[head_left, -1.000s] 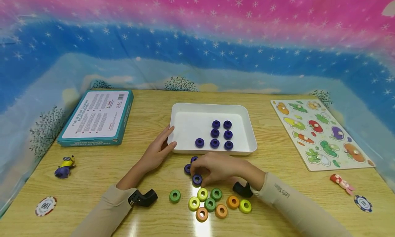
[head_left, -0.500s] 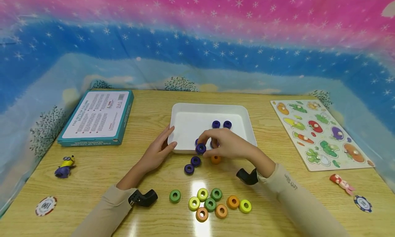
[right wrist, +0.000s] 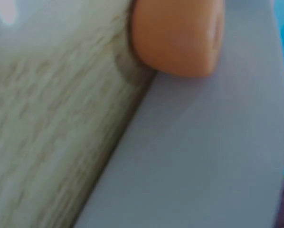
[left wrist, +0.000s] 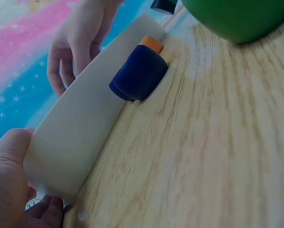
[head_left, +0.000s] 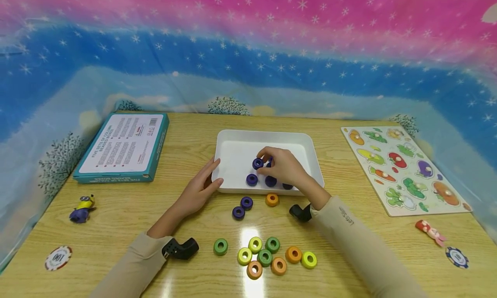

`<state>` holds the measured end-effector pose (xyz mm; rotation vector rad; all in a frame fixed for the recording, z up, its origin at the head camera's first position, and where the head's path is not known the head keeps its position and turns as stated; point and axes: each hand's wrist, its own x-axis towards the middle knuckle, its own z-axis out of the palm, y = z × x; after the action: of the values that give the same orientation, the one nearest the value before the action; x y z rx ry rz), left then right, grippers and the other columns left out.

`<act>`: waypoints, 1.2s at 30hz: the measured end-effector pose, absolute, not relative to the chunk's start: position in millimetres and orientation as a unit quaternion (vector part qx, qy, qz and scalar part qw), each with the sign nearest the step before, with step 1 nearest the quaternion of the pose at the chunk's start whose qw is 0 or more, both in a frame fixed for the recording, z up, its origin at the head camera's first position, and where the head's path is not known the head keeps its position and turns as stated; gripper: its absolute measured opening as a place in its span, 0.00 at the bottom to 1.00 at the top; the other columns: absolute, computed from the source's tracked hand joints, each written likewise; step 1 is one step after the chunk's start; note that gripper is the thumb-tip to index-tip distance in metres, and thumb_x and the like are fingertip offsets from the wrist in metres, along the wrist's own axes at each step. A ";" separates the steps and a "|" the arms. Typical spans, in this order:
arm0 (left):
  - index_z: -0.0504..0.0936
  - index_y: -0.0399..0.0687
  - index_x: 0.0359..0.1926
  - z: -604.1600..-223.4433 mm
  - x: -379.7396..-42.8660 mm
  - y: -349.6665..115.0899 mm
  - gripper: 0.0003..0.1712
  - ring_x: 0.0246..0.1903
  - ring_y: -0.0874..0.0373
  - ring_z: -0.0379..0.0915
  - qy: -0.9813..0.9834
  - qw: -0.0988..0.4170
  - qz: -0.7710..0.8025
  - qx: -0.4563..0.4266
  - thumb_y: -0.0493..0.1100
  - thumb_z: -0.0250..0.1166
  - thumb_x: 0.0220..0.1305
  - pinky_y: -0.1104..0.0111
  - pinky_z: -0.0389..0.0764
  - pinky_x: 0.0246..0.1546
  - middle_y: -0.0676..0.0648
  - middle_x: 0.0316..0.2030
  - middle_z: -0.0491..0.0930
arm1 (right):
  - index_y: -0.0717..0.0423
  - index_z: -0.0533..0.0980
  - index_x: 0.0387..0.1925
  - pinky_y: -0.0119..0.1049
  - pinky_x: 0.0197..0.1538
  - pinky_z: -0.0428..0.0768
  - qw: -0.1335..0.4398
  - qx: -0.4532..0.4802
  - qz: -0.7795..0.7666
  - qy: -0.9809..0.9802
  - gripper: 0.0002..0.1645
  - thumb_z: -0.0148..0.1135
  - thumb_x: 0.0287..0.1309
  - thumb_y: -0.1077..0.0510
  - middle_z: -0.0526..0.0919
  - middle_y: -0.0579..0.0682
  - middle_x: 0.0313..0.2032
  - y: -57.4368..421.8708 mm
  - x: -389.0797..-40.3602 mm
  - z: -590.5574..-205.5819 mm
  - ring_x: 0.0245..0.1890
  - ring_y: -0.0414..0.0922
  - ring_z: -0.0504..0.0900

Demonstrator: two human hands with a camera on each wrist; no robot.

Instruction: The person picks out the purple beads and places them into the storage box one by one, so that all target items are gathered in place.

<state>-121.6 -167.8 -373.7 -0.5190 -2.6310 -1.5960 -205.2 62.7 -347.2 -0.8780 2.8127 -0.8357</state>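
Observation:
A white tray (head_left: 233, 188) stands mid-table with several purple ring beads in it, such as one bead (head_left: 252, 180) lying near its front wall. My left hand (head_left: 199, 190) holds the tray's front left corner, thumb at the front and fingers along the left side. Over the tray, my right hand (head_left: 285, 165) pinches a purple ring bead (head_left: 257, 163) between thumb and fingertips. That hand partly covers the beads behind it. Two more purple beads (head_left: 246, 203) lie on the table before the tray, beside an orange bead (head_left: 272, 199). In the right wrist view the orange bead (right wrist: 180, 38) appears close up.
Nearer the front edge lie several green, yellow and orange beads (head_left: 265, 258). A teal box (head_left: 120, 147) is at back left, above a minion figure (head_left: 81, 208) and a poker chip (head_left: 58, 258). On the right are a vegetable puzzle board (head_left: 405, 168), a small figure (head_left: 431, 232) and another chip (head_left: 457, 257).
My right hand has carried a purple bead from the table, over the front wall, into the tray's area. The orange bead before the tray has come into sight. My left hand stays put.

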 end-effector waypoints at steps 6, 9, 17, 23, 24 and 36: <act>0.51 0.37 0.61 -374.4 -122.0 -168.5 0.30 0.60 0.51 0.37 -0.842 0.010 -0.513 -0.167 0.40 0.49 0.61 0.58 0.50 0.55 0.39 0.62 0.42 | 0.50 0.73 0.39 0.33 0.30 0.70 0.054 -0.262 -0.250 0.931 0.18 0.64 0.43 0.53 0.75 0.45 0.30 56.4 -209.6 -356.2 0.27 0.39 0.71; 0.51 0.37 0.61 -375.1 -122.1 -168.5 0.30 0.60 0.51 0.37 -0.841 0.008 -0.515 -0.167 0.40 0.49 0.61 0.58 0.50 0.55 0.39 0.62 0.42 | 0.50 0.73 0.39 0.33 0.31 0.70 0.068 -0.258 -0.247 0.932 0.18 0.64 0.43 0.54 0.75 0.45 0.30 54.0 -209.6 -359.4 0.28 0.40 0.72; 0.50 0.39 0.62 -375.5 -122.7 -168.7 0.30 0.60 0.52 0.37 -0.837 0.003 -0.522 -0.163 0.41 0.49 0.61 0.59 0.50 0.55 0.40 0.62 0.41 | 0.52 0.74 0.40 0.34 0.32 0.69 0.078 -0.259 -0.238 0.933 0.18 0.63 0.43 0.55 0.76 0.47 0.31 49.2 -211.1 -360.2 0.30 0.42 0.72; 0.50 0.38 0.62 -376.1 -123.4 -168.9 0.30 0.60 0.52 0.37 -0.835 0.005 -0.525 -0.166 0.40 0.49 0.61 0.60 0.51 0.55 0.40 0.62 0.41 | 0.53 0.73 0.42 0.34 0.32 0.70 0.083 -0.267 -0.239 0.930 0.20 0.63 0.44 0.55 0.77 0.48 0.33 50.0 -212.3 -359.8 0.30 0.42 0.73; 0.50 0.38 0.62 -376.0 -123.3 -168.8 0.30 0.60 0.52 0.37 -0.835 0.006 -0.525 -0.167 0.40 0.49 0.61 0.59 0.51 0.55 0.39 0.62 0.41 | 0.53 0.73 0.43 0.34 0.32 0.70 0.084 -0.267 -0.239 0.930 0.20 0.63 0.44 0.54 0.77 0.48 0.34 50.9 -212.2 -359.3 0.30 0.41 0.73; 0.50 0.36 0.61 -373.4 -121.7 -167.9 0.30 0.60 0.51 0.37 -0.840 0.004 -0.517 -0.164 0.40 0.49 0.61 0.59 0.51 0.55 0.39 0.62 0.41 | 0.55 0.74 0.41 0.32 0.25 0.68 0.067 -0.342 -0.284 0.893 0.20 0.62 0.44 0.53 0.75 0.49 0.36 65.3 -197.7 -341.7 0.20 0.39 0.68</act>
<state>-121.7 -167.9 -373.4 -0.5136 -2.6318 -1.6208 -197.7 65.3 -341.7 -1.0320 2.6929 -0.8547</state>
